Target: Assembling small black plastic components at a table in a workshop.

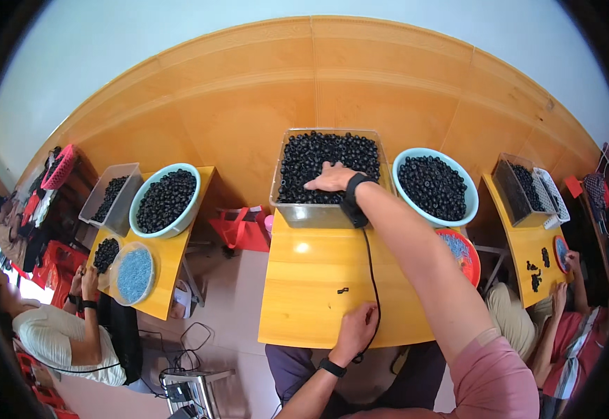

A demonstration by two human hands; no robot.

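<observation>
A hand spread over a bin of glossy black rings.
The right hand (329,177), fingers splayed, rests on the black rings (311,150) (small, rounded, many with a hole showing) that fill a clear, straight-sided plastic bin (310,215) at the far end of the smooth yellow surface (294,269). The left hand (355,328) lies curled near the front edge; whether it pinches anything I cannot tell. Just beyond it sit small dark pieces (343,290). Right of the bin stands a round pale-blue basin (472,200) of similar rings, with a red bowl (468,264) nearer.
</observation>
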